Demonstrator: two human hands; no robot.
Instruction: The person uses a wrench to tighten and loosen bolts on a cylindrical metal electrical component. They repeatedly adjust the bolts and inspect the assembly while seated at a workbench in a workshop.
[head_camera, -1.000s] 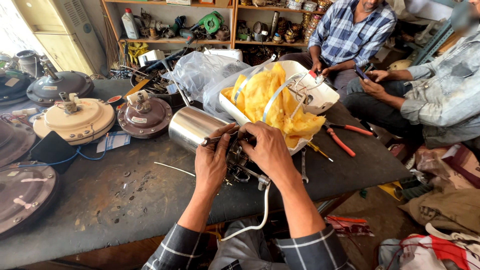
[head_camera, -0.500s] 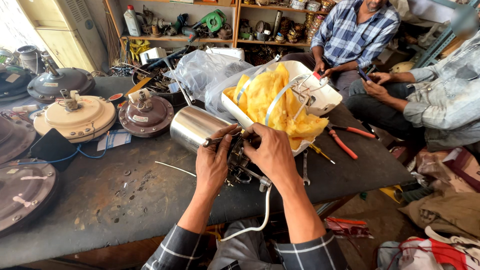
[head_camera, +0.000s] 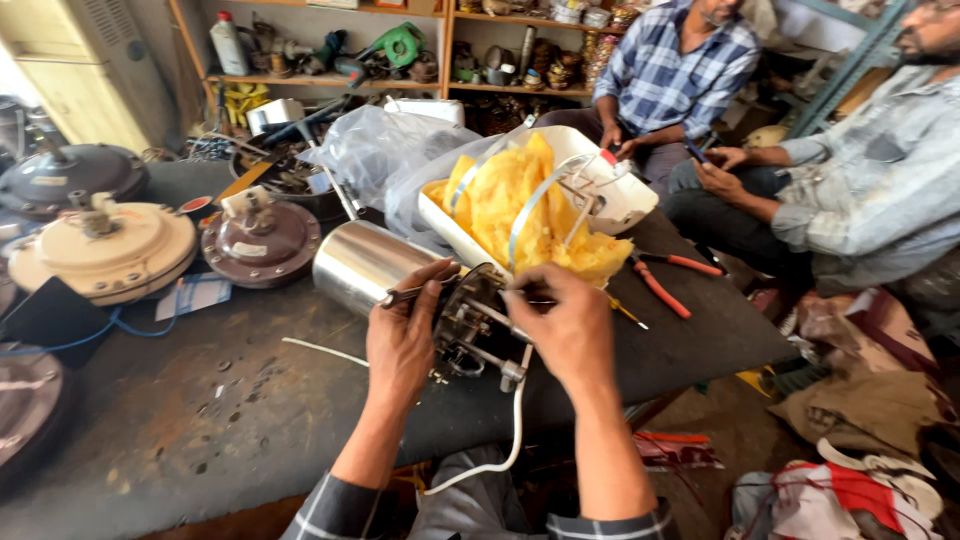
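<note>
At the centre of the frame, the left hand (head_camera: 402, 340) pinched a thin metal tool (head_camera: 412, 292) between thumb and fingertips, its tip at the exposed dark motor assembly (head_camera: 468, 325). The right hand (head_camera: 565, 325) was closed on the assembly's far side; what its fingers gripped could not be told. The assembly projected from a shiny cylindrical steel housing (head_camera: 365, 265) lying on its side on the dark stained workbench (head_camera: 200, 420), near the bench's front edge. A white cable (head_camera: 505, 440) hung over that edge. Just behind stood a white tray with crumpled yellow cloth (head_camera: 520, 200). Red-handled pliers (head_camera: 665, 280) lay to the right. Open bench surface remained at lower left.
</note>
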